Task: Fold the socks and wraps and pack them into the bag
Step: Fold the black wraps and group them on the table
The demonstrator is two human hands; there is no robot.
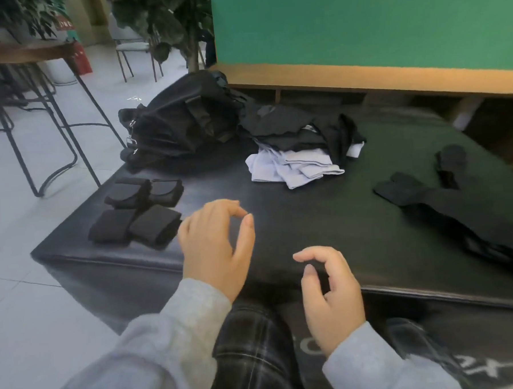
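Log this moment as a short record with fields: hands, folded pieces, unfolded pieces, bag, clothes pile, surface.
left hand: left hand empty, fingers loosely curled, above the mat
right hand: right hand empty, fingers loosely curled, near the mat's front edge
folded pieces: four folded black bundles grouped at the mat's left side
unfolded pieces: long black wraps lying spread out at the right
bag: black bag at the far left of the mat
clothes pile: pile of black and pale clothes beside the bag
surface: black padded mat
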